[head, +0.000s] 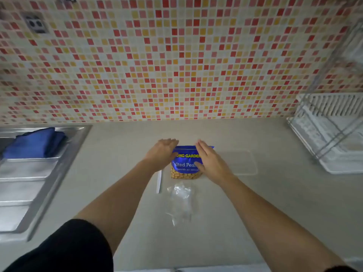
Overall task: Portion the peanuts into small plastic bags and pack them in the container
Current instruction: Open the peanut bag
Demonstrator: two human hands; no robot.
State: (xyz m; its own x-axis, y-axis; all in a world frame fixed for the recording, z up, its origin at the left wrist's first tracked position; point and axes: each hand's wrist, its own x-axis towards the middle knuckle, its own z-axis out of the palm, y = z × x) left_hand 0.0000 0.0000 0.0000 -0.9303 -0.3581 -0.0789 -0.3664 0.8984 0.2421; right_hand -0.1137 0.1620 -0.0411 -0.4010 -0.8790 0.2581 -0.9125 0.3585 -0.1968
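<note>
Head view, counter: a pale grey worktop [255, 203] runs below a wall of small red, yellow and white mosaic tiles [176, 55].
Peanut bag: a blue packet of salted peanuts [186, 166] lies flat mid-counter, with nuts visible through its clear lower window.
Left hand: the left hand [163, 152] rests at the packet's left upper edge, fingers extended and spread flat, not closed on it.
Right hand: the right hand [211, 162] lies over the packet's right side, fingers straight, thumb on the printed face; no closed grasp visible.
Small plastic bags: clear, crumpled bags [180, 201] lie just in front of the packet.
Container: a clear shallow container [244, 162] sits just right of the packet.
White strip: a thin white object [159, 181] lies left of the packet; what it is cannot be told.
Sink: a steel sink drainboard [29, 183] at left carries a folded blue cloth [35, 143].
Rack: a white dish rack [332, 132] stands at right.
</note>
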